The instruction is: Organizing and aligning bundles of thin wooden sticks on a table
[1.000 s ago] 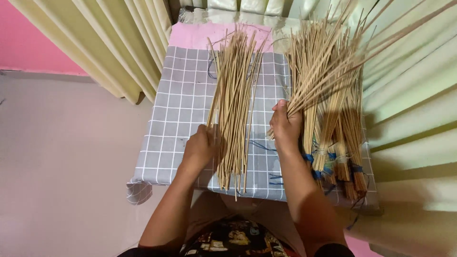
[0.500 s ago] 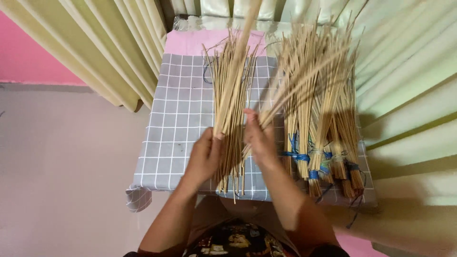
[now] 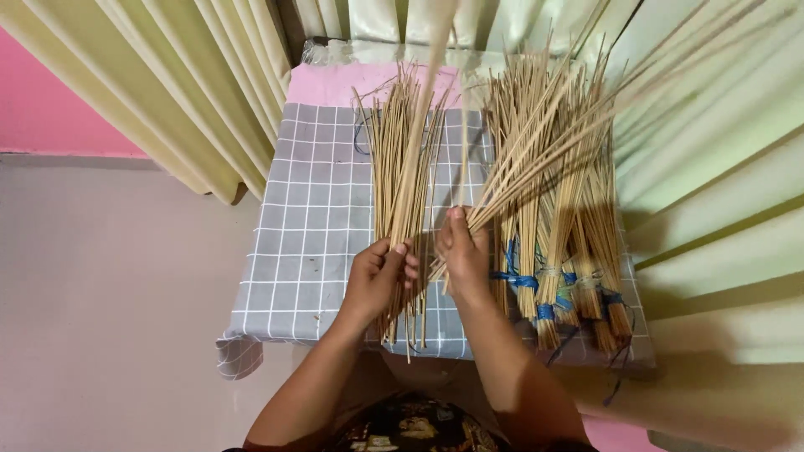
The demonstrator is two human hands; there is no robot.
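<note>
— Nearest to us, what do we hold? Our left hand (image 3: 378, 274) is closed around the loose sheaf of thin sticks (image 3: 404, 192) lying lengthwise on the grey checked cloth (image 3: 306, 218); our right hand (image 3: 461, 254) is clamped on a fanned bunch of sticks (image 3: 553, 142) that rises up and away to the right.

— And how do we do this well? We judge it best to grip the sheaf low, near its cut ends, so the ends level against one another, and to feed the lifted sticks in a few at a time (a whole fan dropped at once would cross and tangle).

— Beyond the hands? The tied bundles (image 3: 569, 251), bound with blue cord (image 3: 513, 279), lie just right of the sheaf. We should keep the fan clear of them. Farther off hang the pale curtains (image 3: 209, 75).
</note>
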